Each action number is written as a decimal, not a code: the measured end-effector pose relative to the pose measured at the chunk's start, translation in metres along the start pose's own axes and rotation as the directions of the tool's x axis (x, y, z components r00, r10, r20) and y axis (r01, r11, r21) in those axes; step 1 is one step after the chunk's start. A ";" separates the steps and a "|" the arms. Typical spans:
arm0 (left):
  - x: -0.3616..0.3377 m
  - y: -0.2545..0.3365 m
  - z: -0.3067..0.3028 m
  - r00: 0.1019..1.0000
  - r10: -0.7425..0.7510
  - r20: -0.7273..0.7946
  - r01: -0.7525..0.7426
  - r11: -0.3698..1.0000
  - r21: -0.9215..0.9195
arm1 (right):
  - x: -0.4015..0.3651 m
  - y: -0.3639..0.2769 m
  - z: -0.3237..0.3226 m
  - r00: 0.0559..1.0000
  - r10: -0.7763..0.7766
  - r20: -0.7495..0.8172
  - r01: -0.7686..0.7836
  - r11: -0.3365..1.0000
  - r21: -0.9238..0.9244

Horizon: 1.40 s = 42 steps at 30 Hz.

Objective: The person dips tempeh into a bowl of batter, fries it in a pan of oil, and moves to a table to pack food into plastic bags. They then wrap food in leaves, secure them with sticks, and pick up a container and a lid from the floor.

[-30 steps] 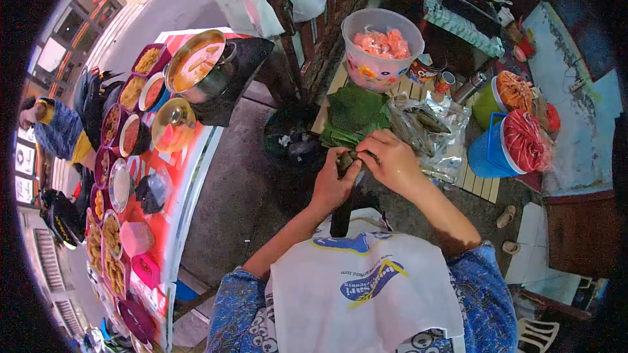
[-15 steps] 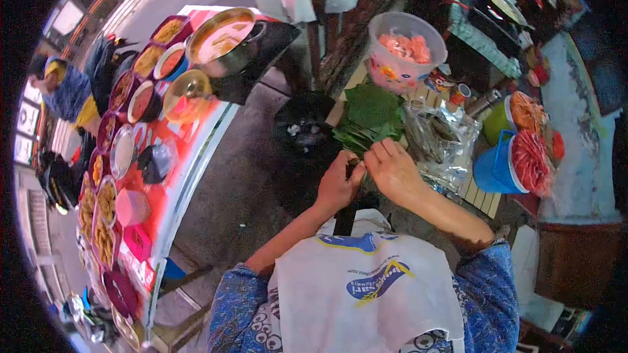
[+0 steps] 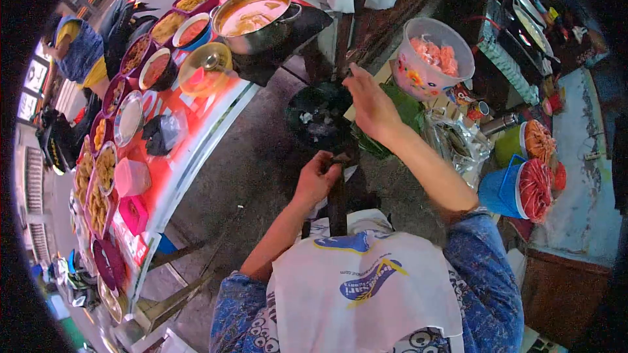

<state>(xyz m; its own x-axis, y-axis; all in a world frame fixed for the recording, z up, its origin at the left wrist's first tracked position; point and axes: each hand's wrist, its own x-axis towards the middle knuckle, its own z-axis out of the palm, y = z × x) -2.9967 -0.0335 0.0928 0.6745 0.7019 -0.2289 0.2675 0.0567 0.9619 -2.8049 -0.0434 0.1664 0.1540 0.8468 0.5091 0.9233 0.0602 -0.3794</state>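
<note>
My left hand is closed low in front of my lap, thumb and fingers pinched around a small dark piece whose kind I cannot tell. My right hand is raised over the near-left edge of a stack of green leaves, its fingers stretched forward and away from the left hand. Part of the leaf stack is hidden beneath the right hand and forearm. Left of the right hand sits a dark round pan with pale grey bits in it. A clear bag of greyish items lies right of the leaves.
A flowered plastic tub of pink pieces stands behind the leaves. To the right are a blue bucket and a steel cylinder. A red-covered table on the left bears food trays and a large pot. A person is beyond it.
My hands were together at the leaves' near edge. They have parted: the right rose forward and left, and the left drew back a little. The view has shifted slightly.
</note>
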 end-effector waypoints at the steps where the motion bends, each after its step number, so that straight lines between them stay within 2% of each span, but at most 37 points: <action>1: 0.002 0.002 -0.005 1.000 -0.016 -0.018 0.015 0.999 -0.029 | 0.001 0.002 0.007 0.999 -0.028 -0.022 0.028 0.999 -0.017; 2: 0.002 0.005 -0.009 0.999 -0.016 -0.029 0.015 1.000 -0.027 | 0.002 0.003 0.014 0.997 -0.060 -0.040 0.059 0.998 -0.028; 3: -0.001 0.011 -0.014 0.996 -0.072 -0.055 0.061 0.982 -0.178 | -0.002 -0.010 0.006 0.999 0.045 0.004 -0.045 0.998 0.044; 4: -0.004 0.013 -0.017 0.989 -0.132 -0.072 0.101 0.939 -0.327 | -0.009 -0.018 0.002 0.999 0.039 0.011 -0.040 0.998 0.057; 5: -0.006 0.011 -0.019 0.987 -0.137 -0.085 0.102 0.939 -0.330 | -0.014 -0.022 -0.003 0.918 0.199 0.342 -0.289 0.927 0.238; 6: -0.007 0.009 -0.018 0.988 -0.112 -0.107 0.063 0.923 -0.379 | -0.019 -0.027 -0.006 0.714 0.251 0.654 -0.552 0.776 0.305; 8: -0.005 0.001 -0.017 0.987 -0.090 -0.134 0.024 0.904 -0.428 | -0.048 -0.030 0.015 0.802 0.070 0.593 -0.532 0.533 0.658; 10: 0.000 -0.005 -0.015 0.995 -0.051 -0.088 0.002 0.876 -0.482 | -0.051 -0.035 0.013 0.793 0.108 0.600 -0.551 0.548 0.629; 11: -0.001 -0.005 -0.013 0.994 -0.053 -0.093 0.001 0.875 -0.483 | -0.052 -0.032 0.016 0.795 0.133 0.592 -0.526 0.638 0.562; 12: -0.002 0.000 -0.012 0.995 -0.026 -0.099 -0.018 0.910 -0.414 | -0.052 -0.030 0.017 0.799 0.153 0.582 -0.493 0.720 0.487; 14: -0.006 0.011 -0.010 0.989 0.002 -0.146 -0.052 0.938 -0.342 | -0.047 -0.028 0.007 0.796 0.105 0.596 -0.448 0.765 0.463; 16: -0.011 0.020 -0.012 0.991 -0.134 0.005 0.129 0.944 -0.302 | -0.037 -0.022 0.006 0.790 0.000 0.613 -0.363 0.806 0.467; 18: -0.011 0.011 -0.007 0.992 -0.093 0.084 0.120 0.900 -0.419 | -0.034 -0.011 0.007 0.691 -0.098 0.716 -0.435 0.735 0.520; 19: -0.014 0.013 -0.005 0.995 -0.097 0.022 0.098 0.899 -0.426 | -0.032 -0.006 0.010 0.677 -0.159 0.719 -0.406 0.734 0.544; 21: -0.022 0.019 0.000 0.999 -0.021 0.050 0.043 0.877 -0.478 | -0.028 0.002 0.018 0.487 -0.285 0.826 -0.659 0.500 0.561; 22: -0.028 0.022 -0.001 1.000 -0.025 0.004 0.024 0.879 -0.476 | -0.025 0.000 0.019 0.473 -0.327 0.818 -0.644 0.505 0.574; 24: -0.041 0.028 0.002 0.998 -0.066 -0.008 0.052 0.852 -0.521 | -0.022 -0.006 0.016 0.368 -0.376 0.850 -0.819 0.302 0.488; 26: -0.048 0.015 0.006 0.993 -0.046 -0.111 -0.020 0.847 -0.530 | -0.025 -0.016 0.019 0.342 -0.386 0.857 -0.822 0.319 0.472; 28: -0.059 0.004 0.005 0.989 0.046 -0.144 -0.101 0.911 -0.401 | -0.032 -0.019 0.036 0.373 -0.464 0.804 -0.824 0.233 0.517; 30: -0.077 0.003 0.005 0.975 0.023 -0.220 -0.116 0.902 -0.416 | -0.030 -0.034 0.043 0.299 -0.523 0.798 -0.813 0.299 0.500; 32: -0.095 0.001 0.005 0.948 -0.026 -0.316 -0.136 0.866 -0.481 | -0.026 -0.056 0.047 0.220 -0.546 0.808 -0.726 0.462 0.509; 33: -0.105 0.004 0.004 0.939 -0.035 -0.343 -0.143 0.866 -0.480 | -0.028 -0.066 0.051 0.200 -0.566 0.800 -0.723 0.466 0.510; 35: -0.125 0.009 -0.001 0.924 -0.103 -0.368 -0.185 0.721 -0.668 | -0.032 -0.085 0.062 0.166 -0.606 0.778 -0.815 0.360 0.455; 36: -0.132 0.006 -0.006 0.916 -0.105 -0.388 -0.198 0.721 -0.664 | -0.035 -0.092 0.072 0.153 -0.619 0.770 -0.810 0.367 0.456; 38: -0.145 -0.005 -0.018 0.879 -0.035 -0.475 -0.322 0.692 -0.646 | -0.040 -0.107 0.094 0.100 -0.632 0.768 -0.911 0.252 0.326; 39: -0.151 -0.012 -0.025 0.869 -0.030 -0.493 -0.338 0.691 -0.638 | -0.039 -0.118 0.097 0.090 -0.642 0.762 -0.906 0.265 0.330; 41: -0.163 -0.026 -0.043 0.839 -0.180 -0.514 -0.363 0.520 -0.773 | -0.036 -0.146 0.105 0.092 -0.628 0.772 -0.963 0.142 0.230; 42: -0.170 -0.028 -0.055 0.833 -0.176 -0.525 -0.376 0.516 -0.770 | -0.036 -0.161 0.115 0.084 -0.632 0.770 -0.961 0.154 0.231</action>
<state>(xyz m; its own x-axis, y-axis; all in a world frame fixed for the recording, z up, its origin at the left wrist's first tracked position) -3.1570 -0.1151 0.1127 0.1535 0.9471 -0.2819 -0.6449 0.3122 0.6976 -2.9998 -0.0227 0.1206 -0.8418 0.4400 -0.3126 -0.0870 -0.6823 -0.7259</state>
